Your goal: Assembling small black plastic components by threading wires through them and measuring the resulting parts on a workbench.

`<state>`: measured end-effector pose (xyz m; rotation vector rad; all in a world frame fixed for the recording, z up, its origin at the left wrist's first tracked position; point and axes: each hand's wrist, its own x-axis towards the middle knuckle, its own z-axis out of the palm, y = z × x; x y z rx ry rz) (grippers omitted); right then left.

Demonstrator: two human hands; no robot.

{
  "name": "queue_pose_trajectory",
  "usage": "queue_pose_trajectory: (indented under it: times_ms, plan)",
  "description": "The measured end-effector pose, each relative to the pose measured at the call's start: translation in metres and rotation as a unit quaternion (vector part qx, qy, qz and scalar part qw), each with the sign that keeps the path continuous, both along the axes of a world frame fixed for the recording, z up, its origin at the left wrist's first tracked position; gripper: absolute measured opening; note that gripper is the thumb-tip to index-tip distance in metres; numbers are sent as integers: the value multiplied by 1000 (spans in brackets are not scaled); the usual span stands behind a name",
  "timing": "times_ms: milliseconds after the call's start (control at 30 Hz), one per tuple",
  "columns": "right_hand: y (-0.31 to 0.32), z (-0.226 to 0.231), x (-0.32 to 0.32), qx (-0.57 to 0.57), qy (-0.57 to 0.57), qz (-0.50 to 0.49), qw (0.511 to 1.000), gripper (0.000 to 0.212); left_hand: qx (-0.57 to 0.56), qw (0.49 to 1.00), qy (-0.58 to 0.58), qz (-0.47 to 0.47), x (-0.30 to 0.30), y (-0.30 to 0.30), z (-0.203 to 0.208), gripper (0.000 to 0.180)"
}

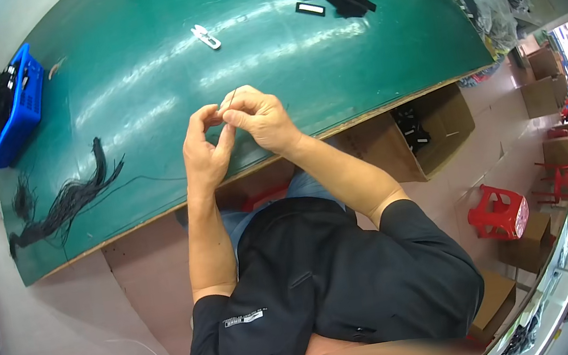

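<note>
My two hands meet above the near edge of a green table, fingertips nearly touching. Between the fingertips of my right hand (262, 118) a thin dark cord (233, 98) is pinched, a short length of it standing up. My left hand (203, 153) is closed at the fingertips against the same cord; what lies deeper between the fingers is hidden. To the left lies a loose bundle of dark cords (74, 200), with a strand running from it toward my left wrist. Beyond my hands rests a small white thread snipper (206, 37).
A blue basket (30, 89) full of black pieces stands at the table's left. Black tags with white panels (311, 9) are heaped at the far right. Below the table edge is an open cardboard box (449, 127) holding black items. A red stool (499, 213) stands on the floor at right.
</note>
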<state>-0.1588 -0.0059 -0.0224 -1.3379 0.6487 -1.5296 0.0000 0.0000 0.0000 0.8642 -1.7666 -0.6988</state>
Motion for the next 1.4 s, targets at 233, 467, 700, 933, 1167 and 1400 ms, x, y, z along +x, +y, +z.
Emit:
queue_pose_trajectory:
  times_ms: [233,467,700,933,1167,1400]
  plan:
    - [4,18,-8,-31,179,-81,980,15,-1,998,25,59,-13,-5,-9,13]
    - [-59,52,-114,-241,401,-189,863,35,124,983,115,77,1,-26,-26,12]
    - [-174,124,-376,7,334,-465,820,41,0,986,-60,158,-6,-27,-21,11]
    - [-281,130,-510,145,349,-525,762,61,21,946,-223,235,-1,-21,-15,4]
    - [-365,109,-554,175,344,-485,785,70,32,934,-249,253,-1,-16,-15,8]
    - [-418,110,-531,137,420,-395,806,70,30,927,-277,251,-10,-19,-19,6]
